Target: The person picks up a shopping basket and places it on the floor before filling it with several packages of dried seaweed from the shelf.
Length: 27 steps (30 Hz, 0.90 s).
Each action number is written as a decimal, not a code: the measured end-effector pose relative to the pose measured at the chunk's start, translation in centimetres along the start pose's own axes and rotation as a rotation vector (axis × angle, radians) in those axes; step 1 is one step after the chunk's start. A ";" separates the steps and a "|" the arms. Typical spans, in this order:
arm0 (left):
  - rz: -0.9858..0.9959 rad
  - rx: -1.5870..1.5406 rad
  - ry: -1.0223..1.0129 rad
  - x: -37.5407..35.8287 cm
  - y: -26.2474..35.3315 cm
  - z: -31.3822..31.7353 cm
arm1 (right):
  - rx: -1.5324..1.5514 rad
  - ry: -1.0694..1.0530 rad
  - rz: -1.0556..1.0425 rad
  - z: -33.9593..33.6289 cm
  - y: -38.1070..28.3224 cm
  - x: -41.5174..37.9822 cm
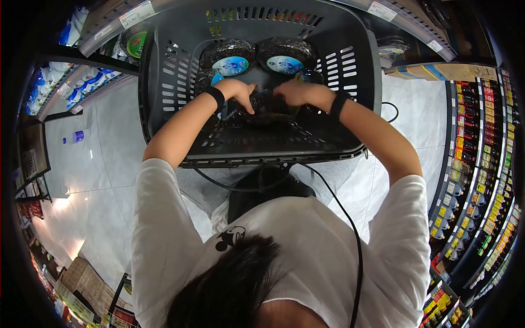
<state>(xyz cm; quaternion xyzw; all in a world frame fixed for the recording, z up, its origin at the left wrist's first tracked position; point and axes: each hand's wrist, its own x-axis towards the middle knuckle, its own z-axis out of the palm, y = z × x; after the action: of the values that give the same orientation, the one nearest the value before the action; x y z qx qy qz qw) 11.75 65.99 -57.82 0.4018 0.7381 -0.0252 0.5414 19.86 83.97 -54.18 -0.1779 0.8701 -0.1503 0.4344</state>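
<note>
Both of my hands are down inside a large dark grey plastic basket [260, 148]. My left hand [239, 94] grips the left side of a dark, glossy plastic-wrapped package [263, 103], with thumb and fingers apart around it. From the other side my right hand [294, 93] has its fingers curled at the same package; their tips are partly hidden in shadow. Behind the hands, two round dark packages in clear wrap lie side by side, the left package [229, 52] and the right package [287, 52], each with a blue oval label. More dark wrapped packages are partly covered by my hands.
Shelf edges with price tags [136, 13] run behind the basket. At left, shelves hold blue-and-white packs [87, 90], and a purple-and-white bottle [76, 136] is over the grey floor [98, 169]. Shelves of bottles [465, 147] curve along the right. A black cable [350, 218] hangs over my shirt.
</note>
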 end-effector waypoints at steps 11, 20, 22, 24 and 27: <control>0.049 -0.116 -0.111 0.4 1.4 1.7 | -0.069 0.178 0.163 -3.0 -2.8 -5.8; -0.089 -0.190 -0.018 -0.2 0.8 0.8 | -0.087 0.304 0.206 -3.3 -3.3 -9.9; -0.148 -0.180 0.042 -1.3 1.3 -0.4 | -0.045 0.355 0.140 -4.3 -2.8 -11.1; -0.107 -0.165 0.076 1.2 -0.5 0.4 | -0.016 0.394 0.143 -5.3 -2.2 -11.9; -0.068 -0.173 0.072 0.9 -0.1 0.4 | -0.031 0.493 0.145 -7.3 -2.4 -13.2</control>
<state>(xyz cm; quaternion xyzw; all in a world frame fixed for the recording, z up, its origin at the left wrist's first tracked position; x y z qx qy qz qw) 11.92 66.22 -58.82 0.3286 0.7698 0.0348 0.5461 21.78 88.45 -39.74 -0.0795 0.9624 -0.1443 0.2159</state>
